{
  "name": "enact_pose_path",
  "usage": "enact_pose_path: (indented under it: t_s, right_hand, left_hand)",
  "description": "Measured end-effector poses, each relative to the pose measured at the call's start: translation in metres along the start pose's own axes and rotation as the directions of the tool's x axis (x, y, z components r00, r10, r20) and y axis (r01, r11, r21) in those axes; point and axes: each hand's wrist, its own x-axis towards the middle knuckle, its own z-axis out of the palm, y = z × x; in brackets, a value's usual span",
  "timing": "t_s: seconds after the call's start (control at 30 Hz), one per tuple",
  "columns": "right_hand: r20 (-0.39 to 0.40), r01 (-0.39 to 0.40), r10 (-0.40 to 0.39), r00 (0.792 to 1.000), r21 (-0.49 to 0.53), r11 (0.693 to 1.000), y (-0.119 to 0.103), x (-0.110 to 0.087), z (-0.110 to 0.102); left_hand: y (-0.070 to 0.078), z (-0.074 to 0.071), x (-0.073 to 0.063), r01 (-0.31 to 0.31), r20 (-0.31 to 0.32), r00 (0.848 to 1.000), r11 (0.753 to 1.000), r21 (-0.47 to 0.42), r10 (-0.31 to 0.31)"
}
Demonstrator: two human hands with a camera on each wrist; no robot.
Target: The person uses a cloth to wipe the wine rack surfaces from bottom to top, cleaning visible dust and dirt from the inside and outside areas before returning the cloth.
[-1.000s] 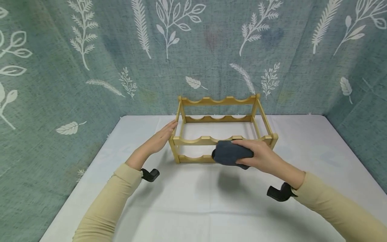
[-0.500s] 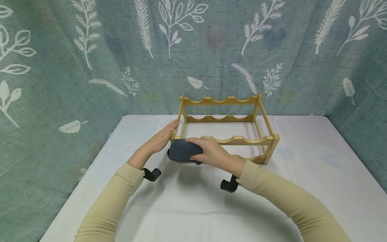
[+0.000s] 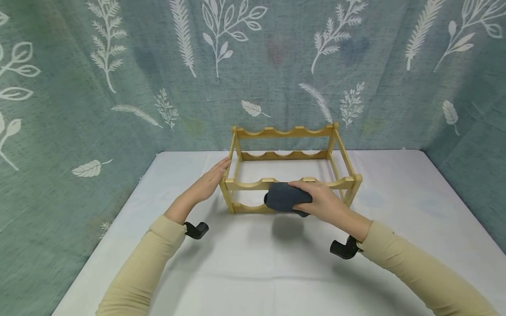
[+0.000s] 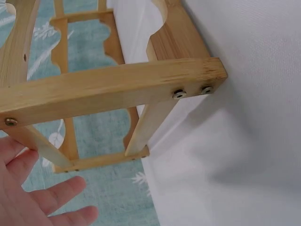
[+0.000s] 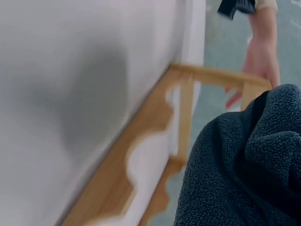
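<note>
A wooden bottle rack (image 3: 292, 181) with scalloped rails stands on the white-covered table. My left hand (image 3: 203, 185) rests with straight fingers against its left side; in the left wrist view the fingers (image 4: 56, 193) are spread by the side frame. My right hand (image 3: 326, 202) grips a folded dark blue cloth (image 3: 286, 197) at the rack's upper front rail, around the middle of its length. Close up in the right wrist view, the cloth (image 5: 244, 174) has a terry towel texture and hides part of the rack. Whether it touches the rail is hard to tell.
The white tabletop (image 3: 245, 281) spreads in front of and beside the rack. A green-blue curtain (image 3: 276, 87) with white leaf prints hangs behind and along both sides. A black wrist camera (image 3: 344, 249) sits under the right wrist, another (image 3: 196, 230) under the left.
My right hand with the cloth went left along the front rail to the rack's left end, then came back right to the middle. The left hand and the rack have stayed put.
</note>
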Motion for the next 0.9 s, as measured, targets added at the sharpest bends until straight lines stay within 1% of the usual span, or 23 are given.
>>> enact_pose_path:
  t_s: [0.07, 0.17, 0.27, 0.4, 0.53, 0.63, 0.73, 0.8, 0.9]
  right_hand:
    - [-0.015, -0.008, 0.008, 1.000, -0.006, 1.000, 0.008, -0.010, -0.010]
    - [-0.018, -0.050, 0.049, 0.999, -0.019, 0.999, 0.019, -0.025, -0.023]
    - [-0.010, -0.117, 0.116, 0.993, -0.051, 0.992, 0.027, -0.040, -0.034]
    - [0.004, -0.210, 0.211, 0.977, -0.093, 0.973, 0.036, -0.055, -0.045]
    - [-0.009, -0.279, 0.280, 0.960, -0.109, 0.954, 0.046, -0.067, -0.053]
    - [-0.026, -0.307, 0.306, 0.952, -0.105, 0.946, 0.053, -0.075, -0.056]
    - [-0.028, -0.310, 0.309, 0.951, -0.093, 0.946, 0.056, -0.079, -0.059]
    - [-0.012, -0.302, 0.302, 0.953, -0.068, 0.951, 0.056, -0.079, -0.061]
    - [0.025, -0.299, 0.299, 0.954, -0.002, 0.954, 0.052, -0.076, -0.067]
  left_hand:
    - [0.000, -0.001, -0.002, -0.004, -0.007, 1.000, 1.000, 0.001, 0.004]
    - [-0.001, -0.001, -0.002, -0.014, -0.016, 1.000, 1.000, 0.006, 0.014]
    - [-0.002, -0.001, -0.002, -0.028, -0.031, 0.999, 1.000, 0.007, 0.028]
    - [-0.004, 0.001, -0.001, -0.031, -0.071, 0.997, 0.999, 0.018, 0.032]
    - [-0.006, 0.004, 0.000, -0.026, -0.089, 0.996, 1.000, 0.009, 0.026]
    - [-0.007, 0.006, 0.001, -0.030, -0.082, 0.996, 0.999, -0.018, 0.028]
    - [-0.008, 0.007, 0.002, -0.025, -0.084, 0.996, 0.999, -0.041, 0.022]
    - [-0.009, 0.007, 0.002, -0.021, -0.088, 0.996, 0.998, -0.053, 0.016]
    - [-0.009, 0.008, 0.002, -0.013, -0.094, 0.996, 0.997, -0.071, 0.006]
